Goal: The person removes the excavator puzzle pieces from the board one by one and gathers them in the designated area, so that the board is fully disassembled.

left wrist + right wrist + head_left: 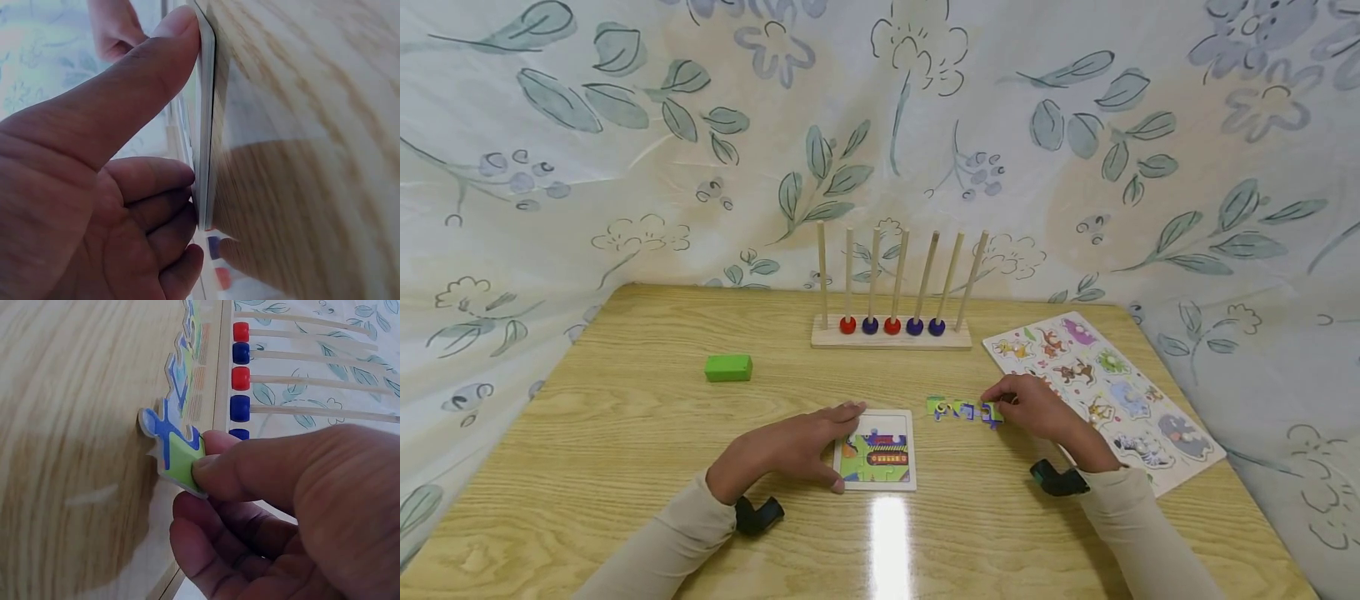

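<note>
A square jigsaw puzzle tray [913,450] with a white frame lies on the table; fitted pieces fill its lower part, and pale backing shows near the top. My left hand [790,446] rests along the tray's left side, thumb at the near corner and fingers towards the far corner. To the right, my right hand [1037,408] pinches a green and blue puzzle piece [184,456] between thumb and fingers. The right wrist view shows this piece tilted, one edge raised. Beside it, other loose puzzle pieces [966,410] lie in a row.
Behind stands a wooden peg rack [891,338] with upright rods and several red and blue beads. A green block [728,368] sits to the left. An animal peg board [1195,467] lies at an angle on the right, partly under the right forearm. A floral cloth [880,150] hangs behind the table.
</note>
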A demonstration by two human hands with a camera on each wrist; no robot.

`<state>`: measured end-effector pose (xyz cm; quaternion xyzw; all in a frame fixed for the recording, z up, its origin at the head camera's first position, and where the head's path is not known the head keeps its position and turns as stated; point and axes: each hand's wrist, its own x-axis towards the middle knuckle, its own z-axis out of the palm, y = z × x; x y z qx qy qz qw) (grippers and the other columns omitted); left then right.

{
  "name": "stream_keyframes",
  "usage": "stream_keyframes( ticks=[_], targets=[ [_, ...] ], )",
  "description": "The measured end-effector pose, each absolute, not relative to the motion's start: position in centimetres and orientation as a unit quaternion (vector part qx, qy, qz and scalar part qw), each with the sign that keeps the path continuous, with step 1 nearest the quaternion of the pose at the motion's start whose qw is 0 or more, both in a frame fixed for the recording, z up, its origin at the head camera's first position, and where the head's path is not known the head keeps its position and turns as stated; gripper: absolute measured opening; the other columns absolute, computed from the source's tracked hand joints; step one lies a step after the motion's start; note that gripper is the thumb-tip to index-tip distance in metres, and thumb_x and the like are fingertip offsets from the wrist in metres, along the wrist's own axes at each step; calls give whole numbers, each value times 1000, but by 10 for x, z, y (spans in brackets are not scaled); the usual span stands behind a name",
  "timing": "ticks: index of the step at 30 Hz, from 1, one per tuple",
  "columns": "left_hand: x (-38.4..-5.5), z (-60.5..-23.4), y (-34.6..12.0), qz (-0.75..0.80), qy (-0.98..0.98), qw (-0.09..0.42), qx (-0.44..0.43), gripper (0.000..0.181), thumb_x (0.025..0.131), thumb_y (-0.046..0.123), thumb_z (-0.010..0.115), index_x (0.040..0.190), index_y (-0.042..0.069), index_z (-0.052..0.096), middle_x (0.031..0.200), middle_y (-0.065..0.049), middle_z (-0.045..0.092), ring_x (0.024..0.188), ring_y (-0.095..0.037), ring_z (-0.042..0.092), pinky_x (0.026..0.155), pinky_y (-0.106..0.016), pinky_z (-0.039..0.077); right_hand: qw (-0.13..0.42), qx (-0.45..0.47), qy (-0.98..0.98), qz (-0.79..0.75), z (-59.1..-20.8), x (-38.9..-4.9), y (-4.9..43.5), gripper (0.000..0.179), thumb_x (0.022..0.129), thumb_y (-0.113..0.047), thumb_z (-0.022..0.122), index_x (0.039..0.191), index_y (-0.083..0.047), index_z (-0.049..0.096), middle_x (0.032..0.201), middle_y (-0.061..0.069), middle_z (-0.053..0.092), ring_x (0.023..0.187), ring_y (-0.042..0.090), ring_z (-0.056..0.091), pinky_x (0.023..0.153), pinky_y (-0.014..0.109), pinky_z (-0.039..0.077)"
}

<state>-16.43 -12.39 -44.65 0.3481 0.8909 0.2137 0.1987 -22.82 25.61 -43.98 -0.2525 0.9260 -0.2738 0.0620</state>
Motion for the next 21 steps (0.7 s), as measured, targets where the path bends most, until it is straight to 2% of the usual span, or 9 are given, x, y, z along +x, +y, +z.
stream_keyframes(
  ticks=[12, 18, 21],
  targets=[
    [-164, -445, -123, 197, 898, 192, 344, 92, 81, 38, 79, 151, 2, 32, 161, -6, 18, 145, -31, 20, 112, -46, 26, 45, -257, 929, -262, -441, -228, 256, 18, 88, 6, 62, 98, -1, 75, 87, 5, 66, 76, 15, 60, 64, 32, 50],
    [-164, -443, -123, 193, 896, 198, 348, 91, 82, 37, 79, 151, 1, 31, 161, -7, 17, 146, -28, 17, 115, -45, 21, 24, -269, 925, -268, -440, -227, 253, 15, 91, 4, 63, 98, -1, 74, 87, 6, 65, 76, 16, 59, 65, 32, 51],
    [-164, -443, -125, 204, 892, 208, 347, 90, 85, 35, 76, 152, 1, 29, 162, -7, 14, 146, -27, 15, 114, -44, 22, 17, -275, 919, -281, -438, -226, 246, 15, 91, 4, 63, 97, -1, 75, 88, 6, 65, 76, 16, 59, 64, 31, 51]
  ],
)
